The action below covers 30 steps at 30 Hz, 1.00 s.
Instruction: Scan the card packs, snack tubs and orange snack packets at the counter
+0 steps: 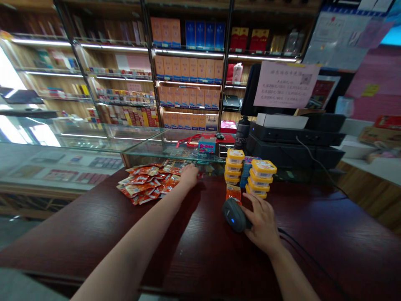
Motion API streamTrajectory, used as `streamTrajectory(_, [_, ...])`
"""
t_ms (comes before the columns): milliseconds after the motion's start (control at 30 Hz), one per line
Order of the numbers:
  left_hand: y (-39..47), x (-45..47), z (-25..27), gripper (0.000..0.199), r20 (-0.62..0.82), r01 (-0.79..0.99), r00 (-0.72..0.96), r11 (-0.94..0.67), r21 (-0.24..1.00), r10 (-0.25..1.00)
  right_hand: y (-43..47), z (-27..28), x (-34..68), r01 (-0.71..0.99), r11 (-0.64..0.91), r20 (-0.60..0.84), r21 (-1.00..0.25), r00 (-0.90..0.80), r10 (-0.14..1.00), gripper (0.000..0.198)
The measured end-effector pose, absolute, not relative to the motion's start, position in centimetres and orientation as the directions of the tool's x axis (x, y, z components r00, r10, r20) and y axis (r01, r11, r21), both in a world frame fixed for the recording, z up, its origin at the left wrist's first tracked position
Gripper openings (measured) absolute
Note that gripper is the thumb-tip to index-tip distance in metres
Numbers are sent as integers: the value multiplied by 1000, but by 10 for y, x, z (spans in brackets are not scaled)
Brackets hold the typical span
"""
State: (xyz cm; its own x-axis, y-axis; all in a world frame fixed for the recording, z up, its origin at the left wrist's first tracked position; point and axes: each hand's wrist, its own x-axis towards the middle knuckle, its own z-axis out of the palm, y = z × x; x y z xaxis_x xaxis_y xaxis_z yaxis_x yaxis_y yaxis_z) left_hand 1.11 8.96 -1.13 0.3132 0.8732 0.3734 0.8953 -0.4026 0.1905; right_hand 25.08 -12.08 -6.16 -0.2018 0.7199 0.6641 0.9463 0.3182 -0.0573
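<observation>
My left hand (189, 176) is at the right edge of a heap of orange-and-white snack packets (147, 182). Its fingers are bent and close together, and their tips are hidden, so what they hold cannot be made out. Under my right hand (261, 221) is a dark barcode scanner (234, 215) with a blue light, its handle in the palm and its head pointing left. Just beyond the scanner head stands an orange packet (233, 194). Behind it rise two stacks of yellow-lidded tubs (262, 179), with blue packs (246, 173) between them.
The dark wooden counter (188, 259) borders a glass display case (150, 146). A black cable (300, 242) trails rightward from the scanner. Behind the tubs are a black bottle (242, 133), a monitor with a paper notice (285, 85) and a black machine (294, 152). Stocked shelves (188, 83) line the wall.
</observation>
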Motion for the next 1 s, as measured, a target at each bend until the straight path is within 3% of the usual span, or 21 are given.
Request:
streamTrajectory(67, [78, 11, -6, 18, 461, 845, 272, -439, 306, 845, -122, -60, 250, 946, 314, 655, -84, -185, 732, 48])
streamTrajectory(133, [65, 11, -8, 16, 518, 709, 148, -456, 538, 842, -123, -60, 250, 944, 318, 651, -93, -184, 736, 43])
streamTrajectory(200, [51, 12, -17, 16, 434, 407, 13, -402, 821, 901, -122, -62, 250, 940, 334, 663, -76, -203, 721, 40])
streamTrajectory(267, [38, 12, -30, 22, 231, 16, -37, -230, 973, 972, -121, -64, 250, 937, 346, 674, -46, -227, 703, 39])
streamTrajectory(367, [25, 13, -48, 35, -26, -316, -17, 19, 949, 1000, -121, -66, 248, 934, 356, 692, -23, -242, 680, 39])
streamTrajectory(467, [19, 12, -55, 43, -42, -474, 15, 44, 879, 999, -122, -65, 246, 927, 374, 711, -29, -244, 659, 40])
streamTrajectory(667, [18, 8, -59, 48, 85, -401, -46, -97, 911, 995, -123, -63, 246, 896, 441, 724, -63, -263, 638, 32])
streamTrajectory(867, [22, 4, -61, 29, 276, -109, -121, -289, 951, 954, -124, -64, 243, 890, 450, 675, -72, -288, 679, 31])
streamTrajectory(1000, [22, 7, -60, 23, 327, -73, -111, -336, 939, 939, -123, -67, 243, 894, 444, 661, -55, -301, 687, 26])
